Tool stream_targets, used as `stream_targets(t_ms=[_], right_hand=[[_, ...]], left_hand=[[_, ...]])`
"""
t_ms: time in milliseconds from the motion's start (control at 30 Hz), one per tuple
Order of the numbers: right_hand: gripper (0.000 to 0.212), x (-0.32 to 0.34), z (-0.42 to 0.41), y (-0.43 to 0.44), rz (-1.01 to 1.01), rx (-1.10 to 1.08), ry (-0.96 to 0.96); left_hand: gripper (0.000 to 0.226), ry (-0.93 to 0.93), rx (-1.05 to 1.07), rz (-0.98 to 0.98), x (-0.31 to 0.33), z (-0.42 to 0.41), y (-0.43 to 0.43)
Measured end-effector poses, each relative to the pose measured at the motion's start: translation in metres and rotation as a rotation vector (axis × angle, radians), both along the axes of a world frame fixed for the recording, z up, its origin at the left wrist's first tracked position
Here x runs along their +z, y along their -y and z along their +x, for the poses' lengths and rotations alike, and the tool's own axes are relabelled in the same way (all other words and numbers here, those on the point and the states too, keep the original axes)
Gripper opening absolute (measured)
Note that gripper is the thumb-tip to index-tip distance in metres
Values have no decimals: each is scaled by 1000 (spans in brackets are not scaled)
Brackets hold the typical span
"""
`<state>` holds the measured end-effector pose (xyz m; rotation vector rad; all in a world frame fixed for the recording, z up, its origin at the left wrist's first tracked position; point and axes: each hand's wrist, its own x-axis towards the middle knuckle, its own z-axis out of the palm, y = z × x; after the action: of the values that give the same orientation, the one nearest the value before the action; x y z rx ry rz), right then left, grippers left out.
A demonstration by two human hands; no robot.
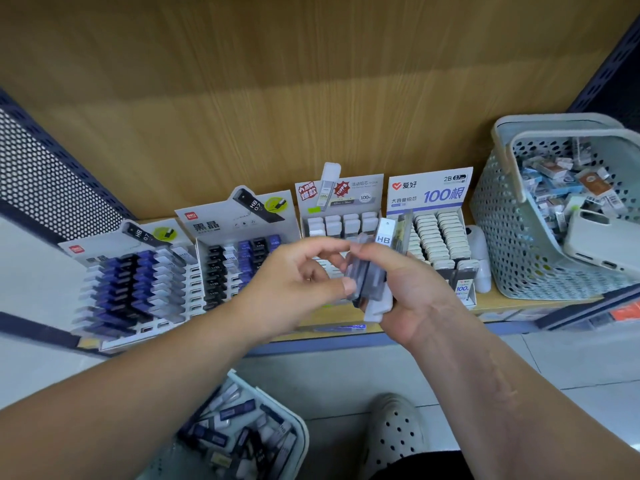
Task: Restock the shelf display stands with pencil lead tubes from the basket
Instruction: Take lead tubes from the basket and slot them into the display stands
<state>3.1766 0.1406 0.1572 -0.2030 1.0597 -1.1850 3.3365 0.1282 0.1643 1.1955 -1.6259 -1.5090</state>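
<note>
Filling the shelf's nine o'clock side, a white cardboard display stand (131, 282) holds rows of blue, black and white tubes; a matching second stand (242, 251) sits just beside it. At centre, the left hand (294, 289) pinches one tube between thumb and curled forefinger. That tube belongs to a bundle of smoky grey translucent plastic pencil lead tubes (372, 275), gripped in the right hand (412, 296) by curled fingers. At three o'clock a grey perforated plastic basket (502, 237) holds small packets and a white phone (595, 240). At six o'clock a pale floor basket (301, 427) contains more tubes.
</note>
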Motion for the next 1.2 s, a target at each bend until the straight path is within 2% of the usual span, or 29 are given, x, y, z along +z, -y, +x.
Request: stream_targets(t_ms=[133,200,300,400,467,667,800,867,967,1067,1133,1200], right_hand=[[54,1,10,-1,11,115,-49],[58,1,22,-5,24,179,-71],[55,5,39,-8,43,261,-108],[42,8,54,-9,46,327,-93],[35,8,63,-9,47,345,-20],[36,12,91,-6,0,326,81],[9,14,103,1,-18,315,1],[20,13,109,4,-10,323,-65],[56,8,117,5,22,320,-113],[81,0,118,9,25,319,-145],[89,-2,115,11,27,294,-132],[79,-4,109,10,23,278,-116]], left_hand=[[64,108,-21,-139,4,22,-10],[77,152,-7,-150,6,32,-13],[79,159,-3,-171,9,48,-21],[73,162,14,-204,13,66,-28],[62,91,37,-192,17,75,-33],[41,-72,164,-187,26,100,-44],[27,-59,396,-214,21,113,-43],[21,0,505,-224,16,122,-39],[19,33,601,-197,12,137,-30],[19,103,638,-134,6,153,-18],[18,165,620,-89,1,162,-9],[18,213,606,-74,-5,167,2]])
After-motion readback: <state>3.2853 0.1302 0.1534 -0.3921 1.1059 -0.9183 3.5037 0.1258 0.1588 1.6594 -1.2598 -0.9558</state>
